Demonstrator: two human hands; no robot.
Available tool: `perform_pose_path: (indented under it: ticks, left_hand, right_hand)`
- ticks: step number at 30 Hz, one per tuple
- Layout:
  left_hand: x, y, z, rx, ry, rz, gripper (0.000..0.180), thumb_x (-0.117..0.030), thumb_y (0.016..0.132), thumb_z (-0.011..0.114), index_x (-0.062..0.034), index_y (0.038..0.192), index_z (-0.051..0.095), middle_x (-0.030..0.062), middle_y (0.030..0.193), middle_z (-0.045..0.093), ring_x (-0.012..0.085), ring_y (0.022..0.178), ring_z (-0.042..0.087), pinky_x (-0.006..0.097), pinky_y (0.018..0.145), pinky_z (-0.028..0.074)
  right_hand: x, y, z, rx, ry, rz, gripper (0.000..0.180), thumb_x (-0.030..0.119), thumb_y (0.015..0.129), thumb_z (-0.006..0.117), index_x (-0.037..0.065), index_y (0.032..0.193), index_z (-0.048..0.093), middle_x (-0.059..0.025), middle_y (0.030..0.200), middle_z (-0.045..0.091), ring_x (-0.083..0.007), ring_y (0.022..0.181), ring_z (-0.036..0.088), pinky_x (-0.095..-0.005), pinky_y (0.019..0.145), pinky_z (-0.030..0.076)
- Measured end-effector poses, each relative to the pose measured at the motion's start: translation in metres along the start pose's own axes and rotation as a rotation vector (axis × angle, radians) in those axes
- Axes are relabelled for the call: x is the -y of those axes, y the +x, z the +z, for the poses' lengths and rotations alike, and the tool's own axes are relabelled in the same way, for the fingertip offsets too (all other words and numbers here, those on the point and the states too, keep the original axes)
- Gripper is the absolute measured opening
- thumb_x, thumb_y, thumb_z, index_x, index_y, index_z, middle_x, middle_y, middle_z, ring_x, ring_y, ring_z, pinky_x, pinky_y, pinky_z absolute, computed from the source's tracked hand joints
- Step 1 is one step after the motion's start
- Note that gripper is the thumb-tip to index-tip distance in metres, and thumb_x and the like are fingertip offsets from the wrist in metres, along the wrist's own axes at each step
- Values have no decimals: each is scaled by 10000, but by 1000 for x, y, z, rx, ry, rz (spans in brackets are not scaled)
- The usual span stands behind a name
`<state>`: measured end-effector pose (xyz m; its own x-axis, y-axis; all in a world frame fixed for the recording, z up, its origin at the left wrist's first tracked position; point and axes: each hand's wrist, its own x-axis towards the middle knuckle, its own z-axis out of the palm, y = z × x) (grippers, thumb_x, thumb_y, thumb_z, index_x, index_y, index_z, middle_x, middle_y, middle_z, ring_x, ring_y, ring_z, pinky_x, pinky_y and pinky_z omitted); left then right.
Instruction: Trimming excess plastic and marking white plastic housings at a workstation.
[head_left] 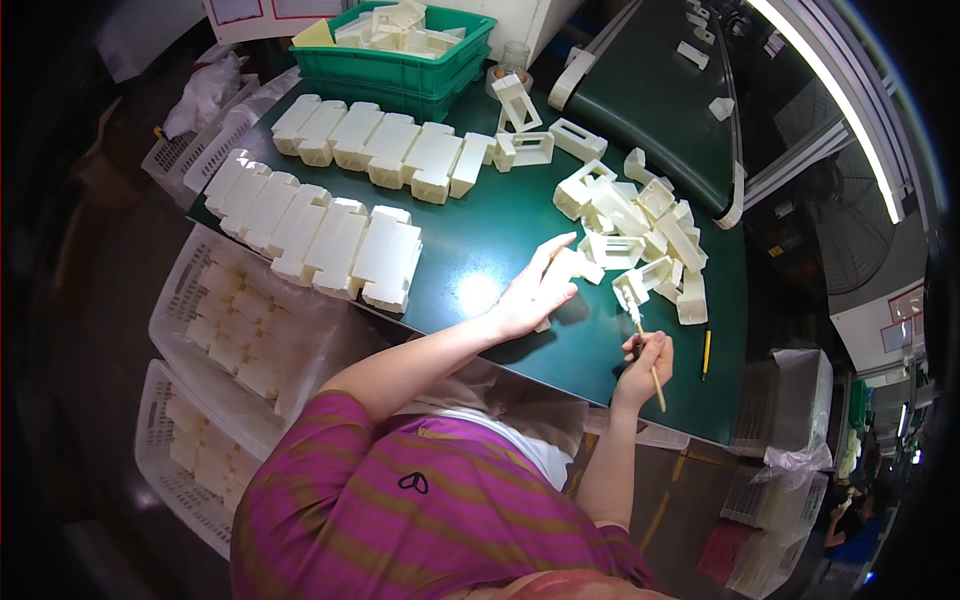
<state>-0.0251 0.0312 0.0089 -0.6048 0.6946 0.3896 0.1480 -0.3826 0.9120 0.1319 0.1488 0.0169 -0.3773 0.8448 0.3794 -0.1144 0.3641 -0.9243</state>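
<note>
My left hand (535,295) is over the green table, its fingers wrapped along a cream plastic part (568,266) that shows past the fingertips and is mostly hidden by the hand. In my right hand (645,368) is a thin wooden-handled brush (637,318), pinched between the fingers. Its whitish tip points away from me, beside a hollow cream housing (655,272) at the pile's near edge; whether they touch I cannot tell. The loose pile of cream plastic housings (620,210) lies just beyond both hands.
Two rows of cream housings (385,250) stand on the table's left side. Green crates (395,75) hold more parts at the back. A dark conveyor belt (650,100) runs at the far right. A yellow-and-black pen (707,352) lies at right. White baskets (190,330) with parts are at left.
</note>
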Motion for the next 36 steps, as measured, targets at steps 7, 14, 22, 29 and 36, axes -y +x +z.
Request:
perform_pose_path:
  ticks: [7, 14, 22, 29, 36]
  left_hand:
    - [-73, -5, -48, -56, 838, 6, 431, -200, 828, 563, -103, 1230, 442, 158, 1219, 455, 332, 1066, 509, 351, 893, 423]
    - [-65, -27, -67, -136, 1484, 54, 417, -176, 777, 610, -31, 1152, 498, 127, 1242, 457, 291, 1184, 400, 432, 943, 365]
    - [-66, -39, -78, 180, 1622, 125, 451, -48, 746, 583, -33, 1187, 488, 132, 1319, 407, 292, 1247, 352, 449, 1054, 219]
    - [-92, -29, -42, 302, 1048, 179, 445, -92, 753, 614, -73, 1183, 501, 138, 1251, 465, 332, 1195, 396, 430, 1002, 310]
    - [-51, -31, -1, 556, 692, 105, 318, -163, 811, 590, -78, 1114, 542, 118, 1134, 537, 303, 1122, 465, 394, 935, 380]
  right_hand:
    - [-8, -8, -10, 98, -86, 7, 332, 239, 946, 422, 23, 706, 502, -18, 605, 499, -51, 491, 468, -172, 450, 345]
    - [-9, -5, -6, 186, -123, -29, 321, 201, 922, 466, 7, 684, 558, -6, 552, 509, -48, 478, 428, -203, 445, 328]
    - [-8, -7, -6, 213, -142, -101, 324, 212, 925, 471, 13, 686, 561, 16, 568, 483, -34, 477, 403, -191, 443, 320]
    - [-8, 1, -15, 131, 157, -152, 395, 380, 906, 479, -5, 869, 564, -41, 825, 545, -101, 733, 519, -220, 627, 399]
    - [-7, 58, 14, 88, -705, -392, 446, 163, 659, 748, 39, 970, 454, -149, 867, 541, -338, 822, 530, -407, 702, 419]
